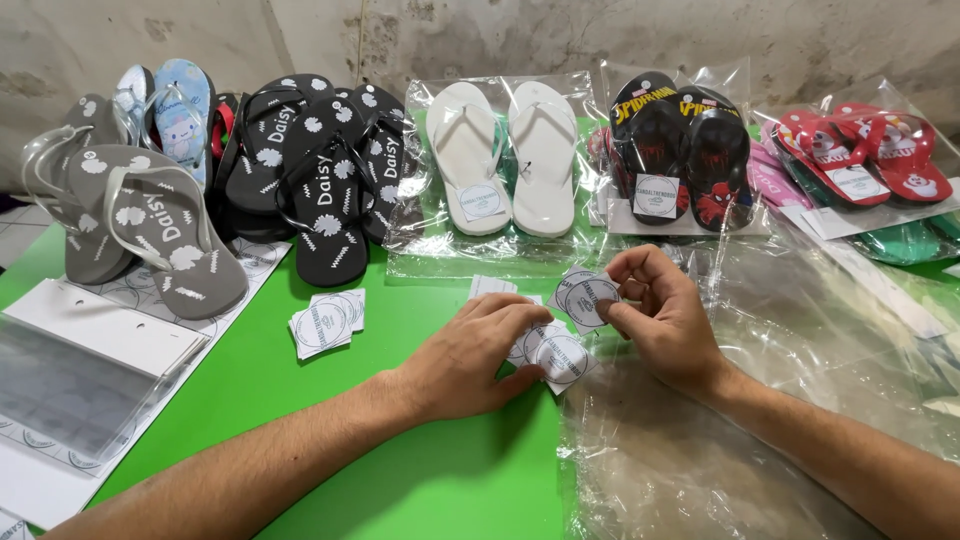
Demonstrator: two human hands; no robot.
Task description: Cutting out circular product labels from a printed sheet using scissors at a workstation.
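green tabletop point(440, 480) carries everything within arm's reach of the seated person. the left hand point(475, 355) lies flat, fingers pressing a square backing sheet with a round white sticker point(562, 358) against the surface, seemingly to keep it from sliding; its grip is not closed around anything, only pinning the sheet down. the right hand point(660, 310) is raised just above, thumb and forefinger pinched on the edge of a second round sticker sheet point(587, 298), as one holds a label to peel it.

a small stack of the same square sheets point(325, 322) waits near the left forearm, handy to draw from. loose clear plastic bags point(720, 440) spread under the right forearm.

along the wall stand the sandals: grey point(150, 225) and black flower-print pairs point(320, 170) unwrapped at left; a white pair point(505, 155) sealed in a clear bag with a round white label at the heel end; a black pair with red figures point(680, 150), bagged and labelled alike; red pairs point(865, 150) bagged at far right. flat white card sheets with a clear sleeve point(80, 385) lie at the left edge.
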